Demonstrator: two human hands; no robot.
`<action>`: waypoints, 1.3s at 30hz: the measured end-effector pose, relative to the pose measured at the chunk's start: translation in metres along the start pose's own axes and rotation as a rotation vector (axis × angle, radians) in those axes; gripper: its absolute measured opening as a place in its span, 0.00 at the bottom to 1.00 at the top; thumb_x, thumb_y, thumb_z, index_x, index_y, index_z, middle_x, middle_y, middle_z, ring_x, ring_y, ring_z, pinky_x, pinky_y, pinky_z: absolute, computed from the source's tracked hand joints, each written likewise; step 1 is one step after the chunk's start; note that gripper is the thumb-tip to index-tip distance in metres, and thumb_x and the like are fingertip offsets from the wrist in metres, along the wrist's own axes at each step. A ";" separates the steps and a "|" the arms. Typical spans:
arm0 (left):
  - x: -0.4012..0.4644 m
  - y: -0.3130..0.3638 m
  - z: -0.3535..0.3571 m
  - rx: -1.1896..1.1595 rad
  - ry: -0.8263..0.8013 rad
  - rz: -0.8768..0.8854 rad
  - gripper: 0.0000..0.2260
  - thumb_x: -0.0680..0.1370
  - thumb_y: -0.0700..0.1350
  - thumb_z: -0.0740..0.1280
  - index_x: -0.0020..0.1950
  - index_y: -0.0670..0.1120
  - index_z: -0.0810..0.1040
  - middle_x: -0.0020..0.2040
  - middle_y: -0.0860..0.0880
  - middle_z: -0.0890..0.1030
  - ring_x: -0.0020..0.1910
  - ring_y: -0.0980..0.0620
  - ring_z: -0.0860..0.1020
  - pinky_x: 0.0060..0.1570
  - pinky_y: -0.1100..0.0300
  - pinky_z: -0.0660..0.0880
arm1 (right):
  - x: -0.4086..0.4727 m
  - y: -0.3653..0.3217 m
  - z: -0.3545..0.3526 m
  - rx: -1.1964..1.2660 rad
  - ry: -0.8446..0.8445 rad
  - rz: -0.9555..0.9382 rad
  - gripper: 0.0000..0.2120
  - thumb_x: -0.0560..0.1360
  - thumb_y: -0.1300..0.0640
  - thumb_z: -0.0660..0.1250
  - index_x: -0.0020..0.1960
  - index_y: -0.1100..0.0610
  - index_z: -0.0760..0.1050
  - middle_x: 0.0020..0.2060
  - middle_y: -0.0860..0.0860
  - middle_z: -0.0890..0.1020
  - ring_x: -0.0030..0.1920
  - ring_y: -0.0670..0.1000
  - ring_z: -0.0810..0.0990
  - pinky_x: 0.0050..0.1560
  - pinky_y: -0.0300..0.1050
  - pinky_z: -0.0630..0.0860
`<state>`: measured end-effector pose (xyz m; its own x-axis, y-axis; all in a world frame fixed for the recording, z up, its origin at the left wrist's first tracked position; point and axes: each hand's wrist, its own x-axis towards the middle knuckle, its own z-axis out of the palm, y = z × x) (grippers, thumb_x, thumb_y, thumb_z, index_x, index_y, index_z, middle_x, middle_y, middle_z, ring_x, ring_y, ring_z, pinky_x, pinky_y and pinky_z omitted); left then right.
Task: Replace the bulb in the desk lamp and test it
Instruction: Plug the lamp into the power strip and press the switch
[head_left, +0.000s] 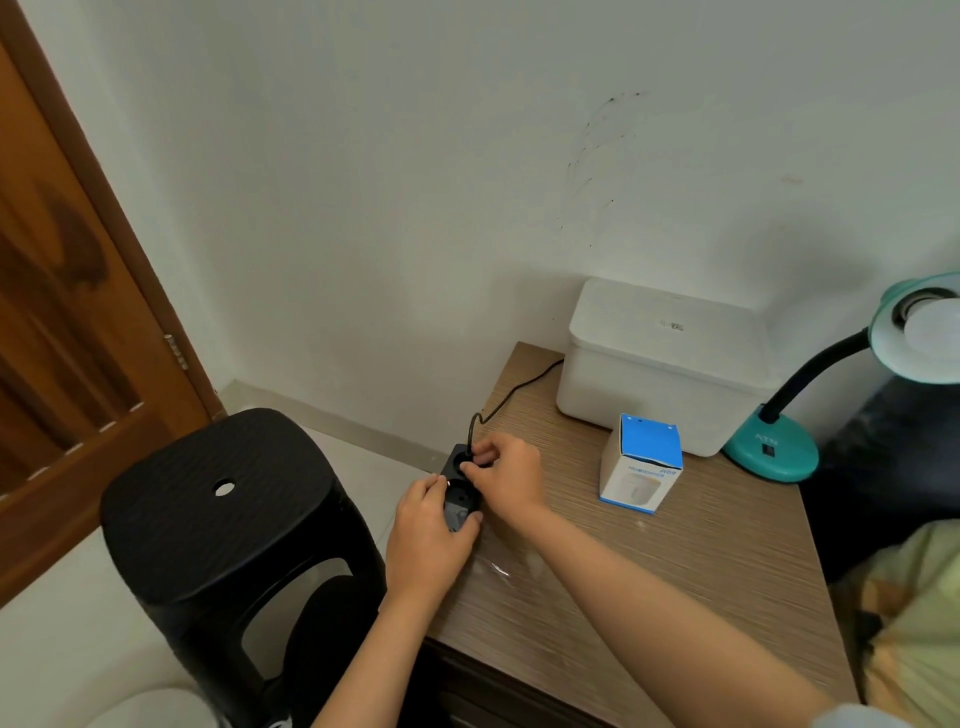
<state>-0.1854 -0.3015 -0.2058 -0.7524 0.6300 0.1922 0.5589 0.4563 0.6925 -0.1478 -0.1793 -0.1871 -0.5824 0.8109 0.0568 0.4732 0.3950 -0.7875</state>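
Note:
A teal desk lamp (774, 449) with a black gooseneck stands at the table's far right. A white bulb (932, 325) sits in its shade. The lamp's black cord (519, 387) runs behind the white box to the table's left edge. There my left hand (426, 540) grips a black power strip (460, 499) from below. My right hand (506, 475) pinches the black plug at the strip's far socket. The plug itself is mostly hidden by my fingers.
A white lidded box (665, 364) stands at the back of the wooden table (675, 582), with a small blue and white humidifier carton (641, 462) in front of it. A black plastic stool (223, 509) stands left of the table. A wooden door (62, 322) is at far left.

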 end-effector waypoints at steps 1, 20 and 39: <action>0.000 -0.001 0.000 0.006 -0.001 0.000 0.27 0.71 0.54 0.69 0.66 0.45 0.70 0.61 0.51 0.73 0.62 0.53 0.71 0.56 0.60 0.71 | 0.002 -0.001 -0.002 -0.002 -0.017 0.005 0.08 0.66 0.58 0.75 0.39 0.50 0.76 0.33 0.44 0.80 0.38 0.45 0.80 0.42 0.46 0.79; -0.023 0.016 0.010 0.300 0.093 0.356 0.19 0.71 0.50 0.70 0.58 0.43 0.77 0.53 0.46 0.80 0.53 0.48 0.78 0.53 0.52 0.76 | -0.087 0.073 -0.073 0.079 -0.202 -0.052 0.09 0.74 0.57 0.68 0.53 0.47 0.78 0.44 0.40 0.81 0.45 0.40 0.79 0.46 0.33 0.74; -0.031 0.186 0.199 0.140 -0.558 0.605 0.27 0.76 0.58 0.56 0.72 0.48 0.59 0.74 0.47 0.60 0.73 0.48 0.57 0.72 0.49 0.56 | -0.037 0.219 -0.228 -0.113 0.555 0.127 0.15 0.73 0.62 0.65 0.60 0.61 0.73 0.54 0.57 0.78 0.57 0.55 0.76 0.59 0.41 0.68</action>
<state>0.0118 -0.1108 -0.2214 -0.0457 0.9934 0.1050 0.8772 -0.0104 0.4801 0.1288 -0.0244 -0.2218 -0.0973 0.9479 0.3035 0.6022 0.2988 -0.7403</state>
